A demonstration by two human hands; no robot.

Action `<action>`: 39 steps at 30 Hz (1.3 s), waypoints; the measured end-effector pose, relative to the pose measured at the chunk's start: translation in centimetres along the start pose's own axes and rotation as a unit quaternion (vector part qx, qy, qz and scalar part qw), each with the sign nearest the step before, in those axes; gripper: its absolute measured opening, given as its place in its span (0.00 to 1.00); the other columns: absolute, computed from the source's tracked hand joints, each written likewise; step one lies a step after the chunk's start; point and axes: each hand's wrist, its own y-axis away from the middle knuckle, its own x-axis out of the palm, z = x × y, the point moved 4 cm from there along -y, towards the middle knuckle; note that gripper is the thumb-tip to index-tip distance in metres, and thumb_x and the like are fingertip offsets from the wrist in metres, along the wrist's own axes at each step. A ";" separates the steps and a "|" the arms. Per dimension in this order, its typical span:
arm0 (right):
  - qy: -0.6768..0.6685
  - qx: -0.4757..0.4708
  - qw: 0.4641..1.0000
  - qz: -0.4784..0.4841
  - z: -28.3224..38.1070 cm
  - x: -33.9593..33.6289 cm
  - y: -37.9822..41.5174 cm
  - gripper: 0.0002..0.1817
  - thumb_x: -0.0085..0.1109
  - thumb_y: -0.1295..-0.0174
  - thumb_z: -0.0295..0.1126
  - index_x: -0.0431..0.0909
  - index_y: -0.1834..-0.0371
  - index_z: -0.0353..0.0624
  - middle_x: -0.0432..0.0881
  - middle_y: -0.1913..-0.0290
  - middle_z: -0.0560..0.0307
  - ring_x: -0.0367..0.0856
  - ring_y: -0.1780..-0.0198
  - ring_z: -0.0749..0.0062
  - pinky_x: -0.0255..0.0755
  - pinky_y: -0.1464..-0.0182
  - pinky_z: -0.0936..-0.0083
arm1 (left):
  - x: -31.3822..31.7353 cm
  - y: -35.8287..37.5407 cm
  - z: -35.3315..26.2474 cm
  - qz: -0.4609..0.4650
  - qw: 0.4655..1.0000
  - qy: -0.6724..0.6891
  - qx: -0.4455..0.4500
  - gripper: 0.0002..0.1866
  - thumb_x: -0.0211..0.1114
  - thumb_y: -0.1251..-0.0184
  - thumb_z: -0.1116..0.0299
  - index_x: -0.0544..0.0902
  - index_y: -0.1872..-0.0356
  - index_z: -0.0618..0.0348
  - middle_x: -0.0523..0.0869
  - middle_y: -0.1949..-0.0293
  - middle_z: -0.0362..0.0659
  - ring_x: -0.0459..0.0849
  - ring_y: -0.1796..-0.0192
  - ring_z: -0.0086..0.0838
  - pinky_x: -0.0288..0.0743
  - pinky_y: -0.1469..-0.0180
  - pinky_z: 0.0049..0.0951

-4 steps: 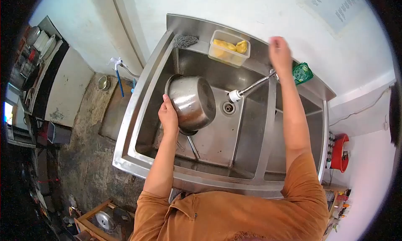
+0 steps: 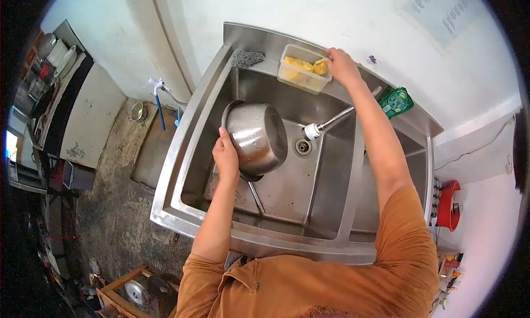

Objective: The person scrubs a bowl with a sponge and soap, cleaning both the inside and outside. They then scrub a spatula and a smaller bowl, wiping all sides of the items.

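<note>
A large, silver stainless-steel double sink point(image 2: 349, 207) spans the middle of the view, and in its left basin a round, shiny metal pot point(image 2: 251, 138) is tilted on its side, its rim gripped by the curled fingers of the left hand point(image 2: 226, 157). On the sink's back ledge, a clear, rectangular plastic box point(image 2: 301, 84) holds soft yellow pieces point(image 2: 300, 64); the right hand point(image 2: 342, 68) is at its right end, but whether those fingers pinch anything cannot be told.

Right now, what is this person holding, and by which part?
The left hand holds the tilted metal pot by its rim. The right hand is at the plastic container's edge; whether it grips anything, I can't tell.
</note>
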 end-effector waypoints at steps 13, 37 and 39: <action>0.176 -0.041 0.924 0.336 -0.9 12.5 -3.8 0.18 0.62 0.48 0.27 0.86 0.51 0.46 0.86 0.52 0.46 0.84 0.48 0.52 0.77 0.48 0.62 | -1.5 0.1 0.0 -0.009 0.991 -0.130 0.027 0.33 0.50 0.21 0.45 0.76 0.74 0.69 0.72 0.78 0.41 0.67 0.71 0.26 0.66 0.65 0.31; 0.051 0.007 0.970 0.239 5.2 6.1 -5.6 0.20 0.65 0.49 0.36 0.83 0.51 0.42 0.87 0.55 0.48 0.85 0.55 0.55 0.77 0.51 0.65 | -0.6 0.0 0.4 0.015 0.996 -0.076 0.034 0.32 0.51 0.21 0.46 0.77 0.73 0.70 0.74 0.78 0.42 0.68 0.70 0.25 0.67 0.64 0.31; -0.069 -0.042 0.965 0.250 6.6 7.3 -5.6 0.20 0.63 0.47 0.36 0.83 0.51 0.41 0.87 0.57 0.50 0.84 0.58 0.59 0.77 0.53 0.66 | -0.5 0.0 0.4 0.017 0.996 -0.075 0.040 0.32 0.51 0.21 0.46 0.77 0.74 0.70 0.74 0.78 0.42 0.68 0.70 0.25 0.67 0.64 0.31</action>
